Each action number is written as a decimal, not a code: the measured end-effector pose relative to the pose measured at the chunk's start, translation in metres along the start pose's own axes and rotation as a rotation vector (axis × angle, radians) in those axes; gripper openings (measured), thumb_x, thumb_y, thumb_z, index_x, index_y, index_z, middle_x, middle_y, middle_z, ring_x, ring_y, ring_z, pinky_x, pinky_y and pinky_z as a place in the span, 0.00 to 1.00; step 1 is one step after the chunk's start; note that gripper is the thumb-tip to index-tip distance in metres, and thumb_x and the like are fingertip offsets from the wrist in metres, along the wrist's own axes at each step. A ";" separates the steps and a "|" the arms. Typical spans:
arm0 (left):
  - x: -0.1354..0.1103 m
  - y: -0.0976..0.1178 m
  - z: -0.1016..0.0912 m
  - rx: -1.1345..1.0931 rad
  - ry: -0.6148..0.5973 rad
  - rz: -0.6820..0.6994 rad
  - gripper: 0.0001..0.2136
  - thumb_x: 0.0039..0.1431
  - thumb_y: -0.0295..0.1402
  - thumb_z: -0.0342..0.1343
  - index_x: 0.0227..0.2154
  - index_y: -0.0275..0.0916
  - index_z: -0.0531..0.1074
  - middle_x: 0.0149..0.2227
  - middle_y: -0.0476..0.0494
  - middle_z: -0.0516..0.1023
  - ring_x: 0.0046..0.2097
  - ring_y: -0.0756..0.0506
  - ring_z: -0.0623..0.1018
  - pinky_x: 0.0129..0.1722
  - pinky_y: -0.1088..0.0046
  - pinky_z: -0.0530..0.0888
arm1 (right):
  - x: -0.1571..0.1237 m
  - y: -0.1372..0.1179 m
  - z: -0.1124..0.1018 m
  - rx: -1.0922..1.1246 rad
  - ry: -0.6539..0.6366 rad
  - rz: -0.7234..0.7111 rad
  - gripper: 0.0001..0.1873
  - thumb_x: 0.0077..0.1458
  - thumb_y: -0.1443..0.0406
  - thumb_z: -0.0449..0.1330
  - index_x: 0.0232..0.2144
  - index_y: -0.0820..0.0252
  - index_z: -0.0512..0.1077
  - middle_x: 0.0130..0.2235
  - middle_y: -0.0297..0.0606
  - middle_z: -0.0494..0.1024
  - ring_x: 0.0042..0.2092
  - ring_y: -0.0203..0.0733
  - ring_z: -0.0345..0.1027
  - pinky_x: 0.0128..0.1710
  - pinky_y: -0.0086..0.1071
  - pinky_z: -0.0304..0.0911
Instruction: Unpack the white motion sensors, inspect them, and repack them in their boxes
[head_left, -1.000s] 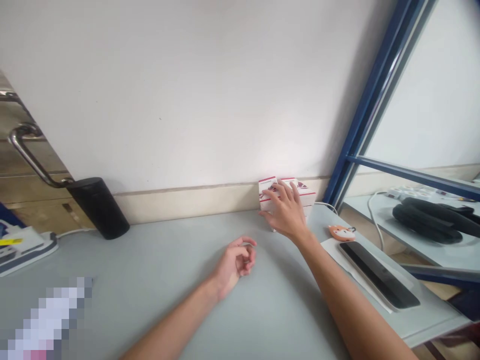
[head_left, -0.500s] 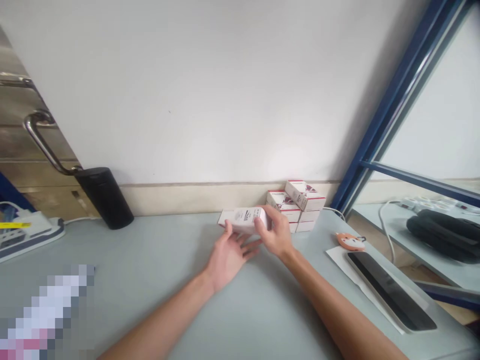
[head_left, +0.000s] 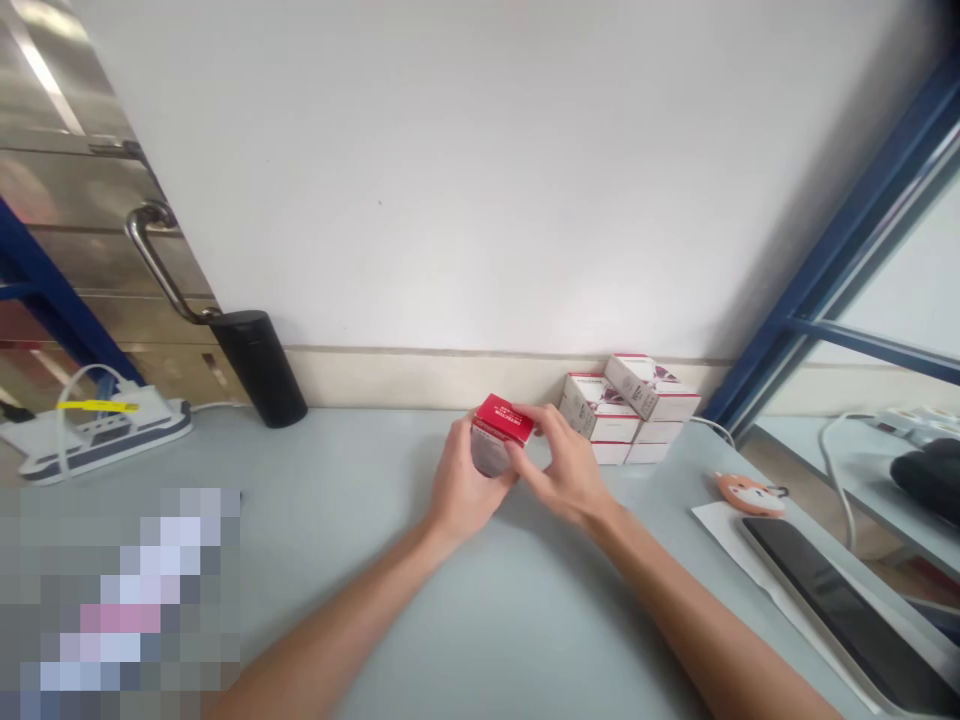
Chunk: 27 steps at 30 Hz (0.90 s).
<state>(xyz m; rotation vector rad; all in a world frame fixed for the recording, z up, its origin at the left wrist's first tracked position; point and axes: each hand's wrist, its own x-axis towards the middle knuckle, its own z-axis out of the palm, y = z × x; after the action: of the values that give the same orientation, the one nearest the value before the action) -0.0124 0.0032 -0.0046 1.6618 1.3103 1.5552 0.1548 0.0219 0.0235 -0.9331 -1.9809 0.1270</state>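
Observation:
Between my two hands is a small cardboard box (head_left: 504, 418) with a red face turned up and a greyish side toward me. My left hand (head_left: 463, 490) wraps round its left and lower side. The fingers and thumb of my right hand (head_left: 566, 465) grip the box at its right edge. Just right of my hands, several similar white boxes with red trim and dark red patterns stand in a stack (head_left: 630, 410) against the wall.
A black cylinder (head_left: 261, 370) stands at the back left, near a power strip (head_left: 112, 435) with cables. On the right lie an orange-and-white animal-shaped item (head_left: 750, 493), a white sheet (head_left: 724, 525) and a dark phone-like device (head_left: 840, 600). Blue metal frame bars (head_left: 832, 250) rise at the right.
The box has been turned so its red face shows instead of the white printed one. My left hand has closed round it; before, its fingers were spread beneath. The view has shifted left.

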 end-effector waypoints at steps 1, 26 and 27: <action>-0.001 0.001 0.000 0.027 -0.016 0.022 0.31 0.55 0.39 0.70 0.60 0.45 0.66 0.57 0.37 0.76 0.57 0.38 0.77 0.55 0.63 0.73 | 0.000 0.001 -0.001 0.020 0.018 0.012 0.19 0.63 0.58 0.61 0.55 0.53 0.69 0.46 0.41 0.80 0.43 0.48 0.77 0.45 0.40 0.73; -0.015 -0.005 0.007 0.436 -0.058 0.467 0.24 0.64 0.31 0.61 0.61 0.53 0.65 0.67 0.36 0.64 0.57 0.39 0.79 0.50 0.60 0.79 | 0.008 0.013 -0.012 0.039 0.408 0.066 0.12 0.67 0.67 0.51 0.42 0.53 0.75 0.45 0.44 0.72 0.48 0.48 0.72 0.45 0.41 0.71; -0.013 -0.005 0.008 0.429 -0.044 0.448 0.26 0.64 0.32 0.61 0.63 0.54 0.63 0.67 0.36 0.65 0.58 0.38 0.78 0.51 0.60 0.79 | 0.008 0.010 -0.015 -0.001 0.394 -0.010 0.13 0.67 0.67 0.51 0.41 0.53 0.76 0.47 0.45 0.71 0.50 0.49 0.72 0.47 0.43 0.71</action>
<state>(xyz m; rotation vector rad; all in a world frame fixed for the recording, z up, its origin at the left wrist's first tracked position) -0.0050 -0.0047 -0.0170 2.3751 1.3839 1.5297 0.1700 0.0302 0.0333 -0.8731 -1.6207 -0.0602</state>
